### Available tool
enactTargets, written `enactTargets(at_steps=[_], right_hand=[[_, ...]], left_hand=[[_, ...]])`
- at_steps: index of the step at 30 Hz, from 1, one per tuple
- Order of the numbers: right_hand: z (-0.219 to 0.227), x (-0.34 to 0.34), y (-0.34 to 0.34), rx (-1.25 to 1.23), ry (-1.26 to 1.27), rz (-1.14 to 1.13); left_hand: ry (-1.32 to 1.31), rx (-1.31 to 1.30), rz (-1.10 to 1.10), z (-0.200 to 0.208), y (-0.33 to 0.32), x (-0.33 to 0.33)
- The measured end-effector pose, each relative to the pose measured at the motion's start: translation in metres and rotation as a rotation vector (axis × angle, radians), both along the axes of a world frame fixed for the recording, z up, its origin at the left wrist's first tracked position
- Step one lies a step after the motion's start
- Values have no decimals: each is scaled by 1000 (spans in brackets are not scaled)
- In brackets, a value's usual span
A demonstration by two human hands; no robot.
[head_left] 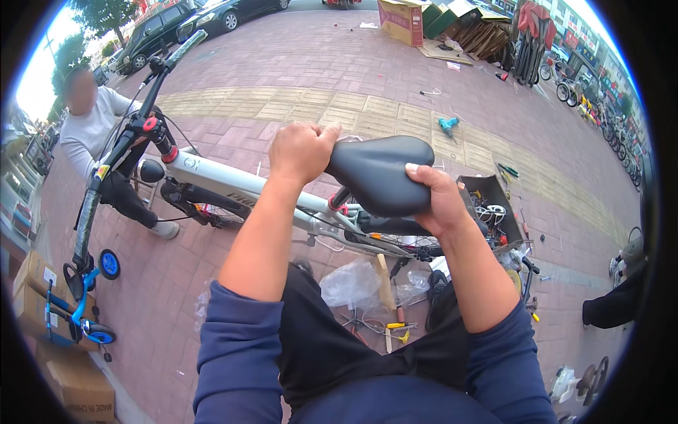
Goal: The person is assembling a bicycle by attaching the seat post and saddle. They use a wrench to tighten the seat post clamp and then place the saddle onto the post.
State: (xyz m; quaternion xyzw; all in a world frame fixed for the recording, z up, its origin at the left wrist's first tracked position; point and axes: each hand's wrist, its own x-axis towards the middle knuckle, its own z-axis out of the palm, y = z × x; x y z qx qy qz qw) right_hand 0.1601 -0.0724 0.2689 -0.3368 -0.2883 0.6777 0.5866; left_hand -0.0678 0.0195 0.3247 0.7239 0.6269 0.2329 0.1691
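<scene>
A black bicycle saddle (388, 169) sits on its seatpost (340, 196) above a red clamp (337, 205). At its narrow nose, my left hand (302, 152) is closed round the tip, which the fingers hide. My right hand (439, 198) grips the wide rear end, thumb on top and fingers underneath, out of sight. The saddle belongs to a white bicycle (219, 177) that stands crosswise in front of me. Its handlebar (145, 106), partly wrapped in clear film, is at the left.
Beyond the bicycle's front, another person (99, 134) sits or crouches. An open toolbox (487, 205) stands right of the saddle. Clear plastic wrap (353, 283) and several tools lie between my feet. A teal power tool (448, 126) rests on the paving; a small blue bike (81, 311) and cartons (78, 381) are left.
</scene>
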Motion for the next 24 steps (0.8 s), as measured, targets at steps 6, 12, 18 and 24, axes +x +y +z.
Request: enactTargets(at_steps=[6,12,18,24], right_hand=[[10,0,-4,-7,-269,-30],[-66,45,-43,-57,-517,235],[-214,82,-60,-532,-1046,657],[-418,106,-103,297,-1896,1683]], left_hand=[[-1276,170,197,-101,-6,-29],[-598,-44,-290,-143,-38,17],[-339,429,-481,-173,0,26],[-509,278,-397,-177,24,27]])
